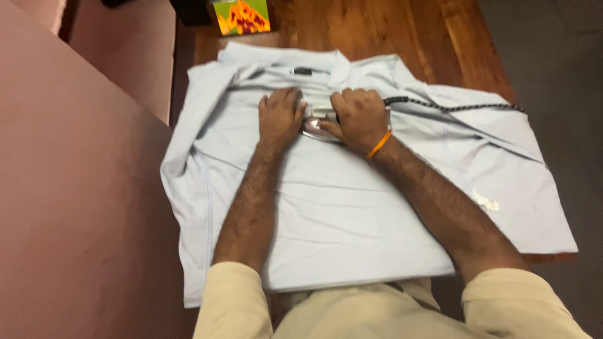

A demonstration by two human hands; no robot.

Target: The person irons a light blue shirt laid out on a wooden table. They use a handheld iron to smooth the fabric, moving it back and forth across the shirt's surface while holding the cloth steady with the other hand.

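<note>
I am gripping the iron (320, 125) with my right hand (358, 116) and flattening the pale blue shirt (339, 213) with my open left hand (281, 116), keeping the cloth smooth beside it on the wooden table (402, 31).

Home room: wooden table (402, 31), mauve sofa (75, 188), shirt (352, 213) spread for ironing.

At the far edge of the worktop (389, 31), just beyond the shirt's collar, stands a small square package (242, 16), green-bordered with a fiery orange, yellow and dark red picture. A dark rectangular label (303, 71) sits inside the collar; a small white tag (487, 201) lies on the shirt's right side.
</note>
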